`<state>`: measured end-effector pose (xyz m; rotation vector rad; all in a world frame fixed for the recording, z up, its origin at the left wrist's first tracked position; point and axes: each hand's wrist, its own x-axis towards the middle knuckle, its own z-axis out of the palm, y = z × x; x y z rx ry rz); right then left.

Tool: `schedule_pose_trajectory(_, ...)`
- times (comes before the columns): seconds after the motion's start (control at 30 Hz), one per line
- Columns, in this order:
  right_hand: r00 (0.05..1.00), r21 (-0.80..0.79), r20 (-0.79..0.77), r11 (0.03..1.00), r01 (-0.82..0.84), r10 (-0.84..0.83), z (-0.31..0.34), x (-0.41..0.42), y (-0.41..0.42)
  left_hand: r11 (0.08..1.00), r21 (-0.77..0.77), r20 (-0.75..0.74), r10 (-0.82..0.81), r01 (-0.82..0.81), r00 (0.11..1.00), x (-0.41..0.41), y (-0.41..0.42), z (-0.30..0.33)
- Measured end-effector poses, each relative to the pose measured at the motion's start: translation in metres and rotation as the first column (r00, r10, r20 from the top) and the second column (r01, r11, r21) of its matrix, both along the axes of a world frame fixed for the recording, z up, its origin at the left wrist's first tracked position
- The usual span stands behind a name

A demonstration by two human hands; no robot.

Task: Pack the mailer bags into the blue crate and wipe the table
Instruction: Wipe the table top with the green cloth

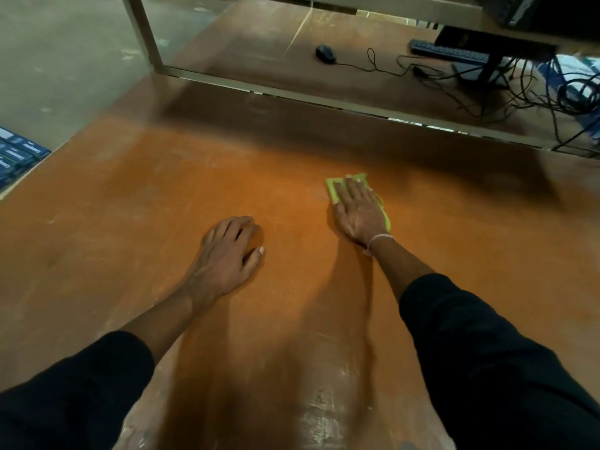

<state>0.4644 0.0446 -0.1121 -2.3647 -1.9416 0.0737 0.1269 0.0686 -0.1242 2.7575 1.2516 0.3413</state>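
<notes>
Bare table [162, 196] all round; metal frame rail [292, 92] across the far side.

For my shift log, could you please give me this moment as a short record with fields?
stage: wiping; no mailer bags or crate in view
right hand: flat, pressing the green cloth on the table
left hand: fingers bent, fingertips resting on bare table, holding nothing
beyond the frame rail: mouse, keyboard, tangled cables
far left: blue boxes

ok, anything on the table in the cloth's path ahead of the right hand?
Nothing visible. The right hand presses flat on the cloth; the table ahead is bare up to the frame rail. The left hand rests off to the side.
</notes>
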Motion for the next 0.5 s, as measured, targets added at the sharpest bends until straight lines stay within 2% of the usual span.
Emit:
schedule_pose_trajectory(0.07,0.973,-0.015,0.013,0.973,0.23,-0.23,0.002,0.005,0.001,1.0,0.001,0.005,0.005,-0.005,1.0,0.0,-0.001,0.0)
schedule_pose_trajectory(0.13,0.943,-0.038,0.024,0.942,0.333,-0.333,0.005,-0.009,0.005,1.0,-0.001,0.006,0.0,0.0,1.0,0.0,-0.001,0.0)
schedule_pose_trajectory(0.17,0.955,-0.044,0.023,0.954,0.297,-0.297,0.006,-0.022,0.006,1.0,-0.003,0.006,-0.001,0.001,1.0,0.0,-0.001,0.001)
schedule_pose_trajectory(0.23,0.998,-0.045,0.004,0.997,0.055,-0.055,0.008,-0.05,0.007,1.0,-0.006,0.011,-0.002,0.002,1.0,0.0,-0.001,0.003)
schedule_pose_trajectory(0.3,0.983,-0.036,-0.024,0.982,-0.185,0.185,0.006,-0.063,0.001,1.0,-0.002,0.019,-0.005,0.005,1.0,0.0,-0.002,0.003)
schedule_pose_trajectory(0.33,0.974,-0.033,-0.029,0.974,-0.225,0.224,0.006,-0.061,-0.001,1.0,0.001,0.021,-0.004,0.004,1.0,-0.001,-0.002,0.003)
schedule_pose_trajectory(0.37,0.98,-0.024,-0.026,0.98,-0.199,0.198,0.006,-0.054,-0.003,1.0,0.002,0.023,-0.004,0.003,1.0,-0.001,-0.002,0.003)
schedule_pose_trajectory(0.4,0.995,-0.015,-0.01,0.995,-0.103,0.102,0.005,-0.044,-0.005,1.0,0.001,0.026,-0.005,0.005,1.0,-0.002,-0.003,0.003)
schedule_pose_trajectory(0.43,0.999,-0.014,0.011,0.999,0.038,-0.038,0.003,-0.033,-0.009,1.0,-0.003,0.027,-0.006,0.006,1.0,-0.002,-0.003,0.003)
schedule_pose_trajectory(0.5,0.944,-0.028,0.018,0.944,0.329,-0.329,0.003,-0.021,-0.019,1.0,-0.011,0.025,-0.004,0.005,1.0,-0.001,-0.003,0.003)
